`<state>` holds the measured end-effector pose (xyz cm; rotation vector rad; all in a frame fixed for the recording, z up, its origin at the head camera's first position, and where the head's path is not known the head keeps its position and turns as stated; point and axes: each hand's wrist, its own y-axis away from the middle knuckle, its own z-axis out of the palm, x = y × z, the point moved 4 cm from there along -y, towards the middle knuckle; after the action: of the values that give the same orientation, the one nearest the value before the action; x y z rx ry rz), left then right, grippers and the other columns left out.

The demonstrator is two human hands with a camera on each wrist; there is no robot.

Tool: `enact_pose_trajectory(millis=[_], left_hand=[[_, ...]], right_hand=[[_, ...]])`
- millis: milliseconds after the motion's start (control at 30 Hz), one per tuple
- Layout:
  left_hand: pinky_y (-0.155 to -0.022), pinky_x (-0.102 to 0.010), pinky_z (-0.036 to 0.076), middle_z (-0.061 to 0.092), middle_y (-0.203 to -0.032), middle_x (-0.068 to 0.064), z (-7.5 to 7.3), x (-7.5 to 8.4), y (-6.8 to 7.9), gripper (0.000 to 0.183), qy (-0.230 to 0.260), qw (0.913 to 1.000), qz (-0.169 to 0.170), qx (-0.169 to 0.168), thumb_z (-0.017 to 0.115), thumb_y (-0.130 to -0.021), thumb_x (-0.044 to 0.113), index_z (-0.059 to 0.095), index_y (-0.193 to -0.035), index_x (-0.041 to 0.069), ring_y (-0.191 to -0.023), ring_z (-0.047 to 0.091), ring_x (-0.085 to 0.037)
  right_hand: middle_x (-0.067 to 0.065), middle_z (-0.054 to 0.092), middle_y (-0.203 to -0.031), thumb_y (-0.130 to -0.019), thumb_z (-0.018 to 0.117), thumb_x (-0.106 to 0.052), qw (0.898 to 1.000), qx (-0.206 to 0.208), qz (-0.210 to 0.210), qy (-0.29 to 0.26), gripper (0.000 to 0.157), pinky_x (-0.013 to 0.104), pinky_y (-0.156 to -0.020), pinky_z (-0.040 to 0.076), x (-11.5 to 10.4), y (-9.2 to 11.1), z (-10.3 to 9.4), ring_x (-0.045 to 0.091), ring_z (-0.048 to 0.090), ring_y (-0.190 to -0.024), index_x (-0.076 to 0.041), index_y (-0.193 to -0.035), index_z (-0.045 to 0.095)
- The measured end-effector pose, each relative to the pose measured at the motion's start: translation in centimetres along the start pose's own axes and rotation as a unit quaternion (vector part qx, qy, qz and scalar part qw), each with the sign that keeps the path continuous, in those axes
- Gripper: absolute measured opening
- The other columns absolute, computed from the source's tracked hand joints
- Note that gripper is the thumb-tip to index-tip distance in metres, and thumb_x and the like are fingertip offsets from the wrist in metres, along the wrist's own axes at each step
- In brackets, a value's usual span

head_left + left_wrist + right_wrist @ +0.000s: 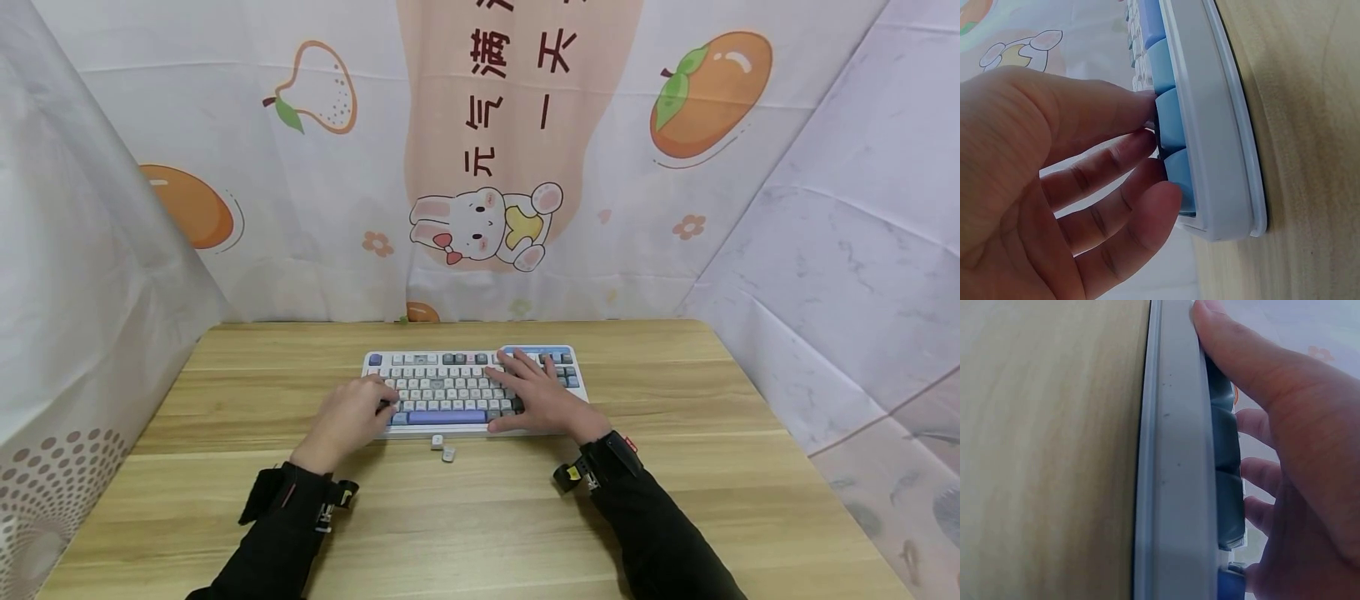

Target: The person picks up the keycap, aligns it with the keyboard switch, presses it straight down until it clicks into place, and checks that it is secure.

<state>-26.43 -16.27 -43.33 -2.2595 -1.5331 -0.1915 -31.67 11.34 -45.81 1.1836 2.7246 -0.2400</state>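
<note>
A white keyboard (446, 431) with white, grey and blue keys lies near the table's middle. At its left end, my left hand (345, 418) bends over the keys. The left wrist view shows the thumb (1138, 107) and index finger pinching a small keycap (1150, 125), mostly hidden, just behind the blue front-row keys (1171, 119). My right hand (543, 398) spreads its fingers over the right part of the keyboard, with the thumb (1235, 344) along the front edge. Two loose keycaps, one white (437, 442) and one greyish (448, 455), lie before the keyboard.
The wooden table (465, 533) extends around the keyboard. Behind it hangs a printed cloth (337, 208) with fruit and a rabbit. More cloth hangs at the left (90, 250) and right (847, 233). A dark strap with a small camera (573, 475) sits on the right wrist.
</note>
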Motion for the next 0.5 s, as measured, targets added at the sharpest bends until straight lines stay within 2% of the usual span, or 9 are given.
enact_pose_trajectory(millis=[333,500], left_hand=[[-0.067,-0.038,0.051,0.069,-0.093,-0.005,0.40,-0.49,-0.02,0.013,0.023,0.9993,-0.023,0.017,0.072,-0.081,0.014,0.075,-0.093,0.010,-0.083,0.063,-0.019],[-0.066,-0.036,0.050,0.069,-0.092,-0.004,0.60,-0.50,-0.11,0.013,0.018,0.9993,-0.028,0.015,0.072,-0.081,0.014,0.076,-0.093,0.011,-0.082,0.063,-0.018]], right_hand=[[0.010,0.020,-0.157,-0.075,0.056,-0.071,1.000,-0.001,0.002,-0.001,0.091,0.069,-0.104,0.005,-0.01,0.03,0.06,0.034,0.009,-0.142,-0.022,-0.149,0.033],[0.009,0.019,-0.157,-0.077,0.057,-0.069,1.000,-0.002,0.002,-0.004,0.090,0.068,-0.104,0.005,0.02,0.00,0.07,0.034,0.009,-0.142,-0.023,-0.149,0.032]])
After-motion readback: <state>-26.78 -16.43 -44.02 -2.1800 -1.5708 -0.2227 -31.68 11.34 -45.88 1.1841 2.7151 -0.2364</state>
